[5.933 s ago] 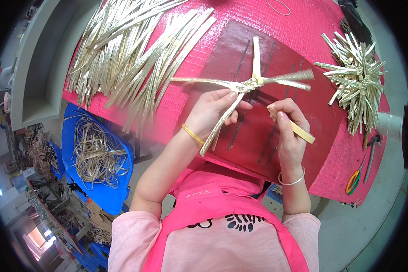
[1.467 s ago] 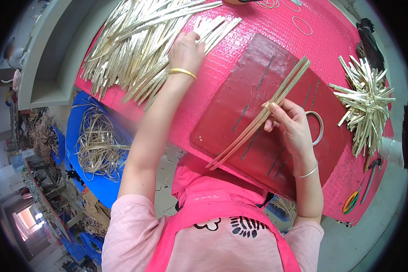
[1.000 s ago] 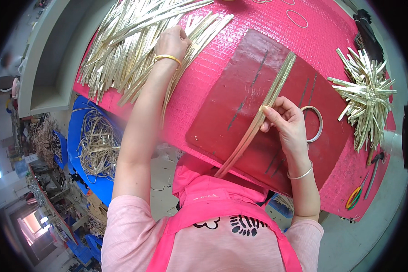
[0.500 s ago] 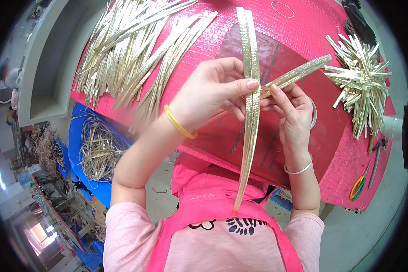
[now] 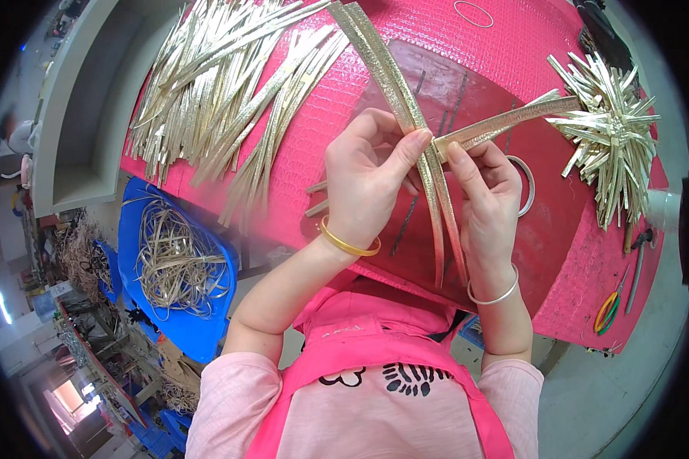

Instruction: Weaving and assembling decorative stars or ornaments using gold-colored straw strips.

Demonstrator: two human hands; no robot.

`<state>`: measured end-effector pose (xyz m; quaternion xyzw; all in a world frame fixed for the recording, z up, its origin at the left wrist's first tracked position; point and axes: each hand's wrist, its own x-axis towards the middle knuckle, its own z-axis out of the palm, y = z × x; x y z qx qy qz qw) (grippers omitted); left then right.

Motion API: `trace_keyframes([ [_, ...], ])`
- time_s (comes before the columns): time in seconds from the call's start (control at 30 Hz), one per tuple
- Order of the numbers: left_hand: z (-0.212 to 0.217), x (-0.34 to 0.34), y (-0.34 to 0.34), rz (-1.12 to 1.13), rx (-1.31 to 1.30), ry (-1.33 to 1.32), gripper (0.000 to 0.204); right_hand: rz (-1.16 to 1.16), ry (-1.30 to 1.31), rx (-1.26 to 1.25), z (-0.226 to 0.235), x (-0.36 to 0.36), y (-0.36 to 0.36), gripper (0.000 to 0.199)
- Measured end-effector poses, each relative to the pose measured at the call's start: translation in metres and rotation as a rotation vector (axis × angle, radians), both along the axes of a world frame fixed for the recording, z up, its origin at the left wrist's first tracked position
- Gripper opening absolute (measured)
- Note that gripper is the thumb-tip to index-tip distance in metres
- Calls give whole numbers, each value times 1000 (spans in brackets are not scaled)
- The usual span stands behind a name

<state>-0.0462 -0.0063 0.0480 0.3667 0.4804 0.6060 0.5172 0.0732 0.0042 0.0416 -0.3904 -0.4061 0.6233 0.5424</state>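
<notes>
- The lengthwise gold strips [image 5: 386, 73] could slide askew at the crossing, I judge, if my pinch loosens.
- The crosswise gold strips [image 5: 513, 121] might twist, since their right ends hang free.
- Both cross between my thumbs, over the red board [image 5: 547, 237].
- My left hand [image 5: 366, 176] pinches the lengthwise pair, my right hand [image 5: 488, 195] the crosswise; the fingers underneath I can't see well.

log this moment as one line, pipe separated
left grip: pinching lengthwise gold strips | right grip: pinching crosswise gold strips | strips: crossing between grips | beneath: dark red board | far right: scissors
</notes>
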Motion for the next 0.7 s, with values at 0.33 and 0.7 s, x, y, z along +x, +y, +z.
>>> trace_keyframes([
  [0.33,9,-23,8,-57,646,1023,18,44,-270,78,15,6,5,15],
  [0.7,19,-35,1,-185,351,695,15,448,229,-291,15,5,20,18],
])
